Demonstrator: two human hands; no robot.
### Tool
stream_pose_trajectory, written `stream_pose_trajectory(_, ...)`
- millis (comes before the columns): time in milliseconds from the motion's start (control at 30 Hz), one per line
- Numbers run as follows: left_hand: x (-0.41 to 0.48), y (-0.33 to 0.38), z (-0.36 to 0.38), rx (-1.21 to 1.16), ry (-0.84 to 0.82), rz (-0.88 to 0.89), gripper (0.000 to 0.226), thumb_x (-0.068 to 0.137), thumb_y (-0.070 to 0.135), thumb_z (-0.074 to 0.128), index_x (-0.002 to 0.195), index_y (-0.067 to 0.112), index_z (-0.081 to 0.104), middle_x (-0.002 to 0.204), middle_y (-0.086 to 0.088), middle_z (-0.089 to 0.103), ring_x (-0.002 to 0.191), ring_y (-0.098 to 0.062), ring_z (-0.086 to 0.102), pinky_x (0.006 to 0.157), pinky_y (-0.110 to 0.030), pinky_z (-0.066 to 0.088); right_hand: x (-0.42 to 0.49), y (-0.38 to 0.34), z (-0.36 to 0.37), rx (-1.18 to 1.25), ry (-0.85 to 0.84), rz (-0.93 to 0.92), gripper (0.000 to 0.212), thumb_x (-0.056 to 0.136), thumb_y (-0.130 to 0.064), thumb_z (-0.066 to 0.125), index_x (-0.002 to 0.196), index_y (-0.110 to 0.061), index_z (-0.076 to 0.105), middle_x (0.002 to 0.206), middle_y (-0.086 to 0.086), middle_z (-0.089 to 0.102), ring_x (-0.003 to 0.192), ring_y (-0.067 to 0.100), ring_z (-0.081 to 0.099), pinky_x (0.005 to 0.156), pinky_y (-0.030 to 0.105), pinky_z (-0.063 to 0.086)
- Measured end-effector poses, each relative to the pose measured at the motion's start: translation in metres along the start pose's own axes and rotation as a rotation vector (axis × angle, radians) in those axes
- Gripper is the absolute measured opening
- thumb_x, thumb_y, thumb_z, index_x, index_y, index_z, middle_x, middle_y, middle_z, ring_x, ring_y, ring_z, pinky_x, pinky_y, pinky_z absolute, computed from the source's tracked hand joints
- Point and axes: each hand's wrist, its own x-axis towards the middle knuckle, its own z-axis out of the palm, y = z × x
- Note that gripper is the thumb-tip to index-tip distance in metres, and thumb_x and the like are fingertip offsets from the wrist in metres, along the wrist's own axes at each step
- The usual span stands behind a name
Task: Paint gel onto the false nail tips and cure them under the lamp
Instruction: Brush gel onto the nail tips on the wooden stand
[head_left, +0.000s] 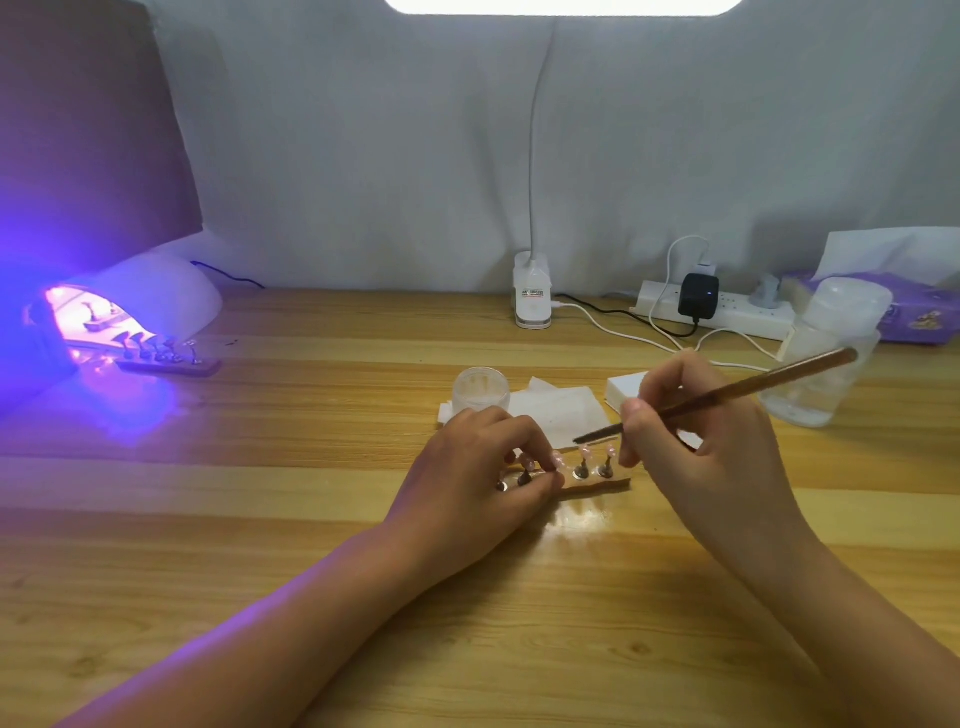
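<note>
The right hand (717, 457) pinches a brush (727, 395), its tip over the pink false nail tips (587, 452), while the left hand (478, 467) pinches their holder strip (597, 486) at mid-table. Painting looks part done, and this set has yet to be cured. A second strip (166, 361) sits at the mouth of the glowing lamp (150, 301), far left. Bare table (311, 415) lies between. A gel jar (480, 387), tissue (556, 415) and bottle (826, 358) crowd just behind the hands.
</note>
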Motion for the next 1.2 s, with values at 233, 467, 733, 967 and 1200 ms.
stream_pose_trajectory(233, -0.002, 0.003, 0.000, 0.050, 0.031, 0.009, 0.014, 0.084, 0.043, 0.069, 0.092, 0.036, 0.061, 0.093, 0.016, 0.060, 0.093, -0.005, 0.052, 0.077, -0.033, 0.048, 0.006, 0.007, -0.003, 0.065, 0.044, 0.111, 0.006, 0.094, -0.026, 0.058, 0.090, -0.021, 0.057, 0.071, -0.009, 0.068, 0.065, 0.005, 0.064, 0.060, 0.015, 0.048)
stream_pose_trajectory(467, -0.004, 0.007, -0.003, 0.049, 0.233, 0.081, 0.023, 0.083, 0.042, 0.062, 0.097, 0.025, 0.059, 0.097, 0.013, 0.057, 0.092, -0.007, 0.051, 0.075, -0.024, 0.043, 0.006, 0.007, -0.003, 0.053, 0.062, 0.107, 0.006, 0.094, -0.024, 0.057, 0.091, -0.029, 0.056, 0.072, -0.010, 0.066, 0.074, 0.005, 0.065, 0.067, 0.029, 0.052)
stream_pose_trajectory(733, 0.010, -0.015, -0.012, -0.034, 0.405, -0.233, 0.032, 0.081, 0.018, 0.064, 0.106, 0.023, 0.047, 0.107, 0.010, 0.050, 0.101, -0.012, 0.045, 0.087, -0.033, 0.044, 0.006, 0.010, -0.005, 0.133, 0.046, 0.106, 0.009, 0.099, -0.017, 0.050, 0.096, -0.022, 0.057, 0.079, -0.010, 0.066, 0.073, 0.004, 0.063, 0.060, 0.016, 0.049)
stream_pose_trajectory(967, 0.014, -0.026, -0.010, 0.030, 0.207, -0.428, 0.057, 0.078, 0.044, 0.075, 0.123, 0.029, 0.043, 0.119, 0.017, 0.051, 0.117, -0.014, 0.040, 0.097, -0.036, 0.035, 0.003, 0.005, -0.002, 0.141, 0.027, 0.107, 0.009, 0.097, -0.028, 0.047, 0.099, -0.023, 0.055, 0.083, -0.010, 0.068, 0.076, 0.006, 0.063, 0.065, 0.022, 0.051)
stream_pose_trajectory(1200, 0.014, -0.018, -0.014, -0.012, 0.337, -0.325, 0.048, 0.076, 0.041, 0.079, 0.115, 0.031, 0.053, 0.099, 0.031, 0.047, 0.112, -0.012, 0.045, 0.100, -0.046, 0.038, -0.004, -0.009, 0.005, 0.032, 0.054, 0.018, 0.011, 0.089, -0.038, 0.055, 0.094, -0.028, 0.051, 0.085, -0.019, 0.068, 0.074, 0.010, 0.066, 0.062, 0.045, 0.056)
